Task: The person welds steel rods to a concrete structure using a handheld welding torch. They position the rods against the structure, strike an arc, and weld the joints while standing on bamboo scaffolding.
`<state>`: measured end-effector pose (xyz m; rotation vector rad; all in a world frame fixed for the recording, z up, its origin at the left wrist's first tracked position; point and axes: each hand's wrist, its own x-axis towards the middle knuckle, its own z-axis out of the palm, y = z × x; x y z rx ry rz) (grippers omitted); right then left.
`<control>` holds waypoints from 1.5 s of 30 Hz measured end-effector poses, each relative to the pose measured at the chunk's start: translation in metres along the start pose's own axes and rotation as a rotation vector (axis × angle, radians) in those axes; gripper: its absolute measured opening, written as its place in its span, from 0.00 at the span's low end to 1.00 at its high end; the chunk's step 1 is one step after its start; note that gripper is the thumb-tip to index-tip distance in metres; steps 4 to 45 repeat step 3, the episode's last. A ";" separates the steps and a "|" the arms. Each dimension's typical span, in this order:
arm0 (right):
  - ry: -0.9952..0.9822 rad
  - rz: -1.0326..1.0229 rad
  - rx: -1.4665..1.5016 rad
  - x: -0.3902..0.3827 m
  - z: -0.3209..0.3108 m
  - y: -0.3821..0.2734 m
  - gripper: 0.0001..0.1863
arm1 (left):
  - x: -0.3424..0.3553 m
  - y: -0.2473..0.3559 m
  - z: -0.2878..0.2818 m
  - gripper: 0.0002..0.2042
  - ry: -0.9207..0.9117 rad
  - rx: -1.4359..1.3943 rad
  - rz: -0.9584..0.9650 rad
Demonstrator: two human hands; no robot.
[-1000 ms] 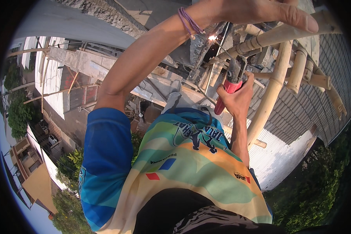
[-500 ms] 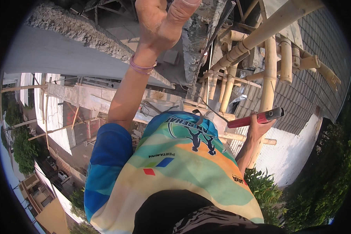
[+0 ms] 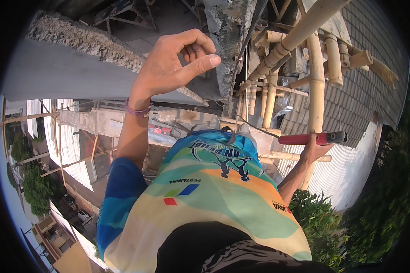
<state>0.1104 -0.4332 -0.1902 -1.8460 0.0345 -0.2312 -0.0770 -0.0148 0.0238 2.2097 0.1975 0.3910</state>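
Observation:
Raised before my chest, my left hand (image 3: 166, 66) has loosely curled fingers, with the thumb apart from them and nothing held. It is nearest to a grey concrete wall (image 3: 73, 68) with a rough, broken top edge, and a string bracelet circles the wrist. Off to the right, my right hand (image 3: 315, 149) grips a red power tool (image 3: 294, 139) with a long slim body and a dark end. A dark cord leads from the tool's left end back toward my waist. Its working side is not visible, so the exact kind cannot be told.
Bamboo scaffold poles (image 3: 315, 86) cross at the upper right, beside a tiled roof (image 3: 369, 59). A rough concrete column (image 3: 223, 50) stands ahead. Planks (image 3: 100, 119) run behind my left arm. Trees (image 3: 36, 184) and a parked vehicle show far below at the left.
My left hand has come down and back toward me from the top edge, its fingers now in view and curled. My right hand has shifted slightly right with the red power tool.

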 end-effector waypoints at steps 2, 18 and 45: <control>-0.050 0.054 0.067 0.009 -0.008 0.008 0.43 | -0.015 -0.004 0.029 0.16 -0.304 -0.039 -0.229; -0.079 0.081 0.132 0.014 -0.010 0.011 0.42 | -0.018 -0.009 0.032 0.16 -0.294 -0.041 -0.236; -0.079 0.081 0.132 0.014 -0.010 0.011 0.42 | -0.018 -0.009 0.032 0.16 -0.294 -0.041 -0.236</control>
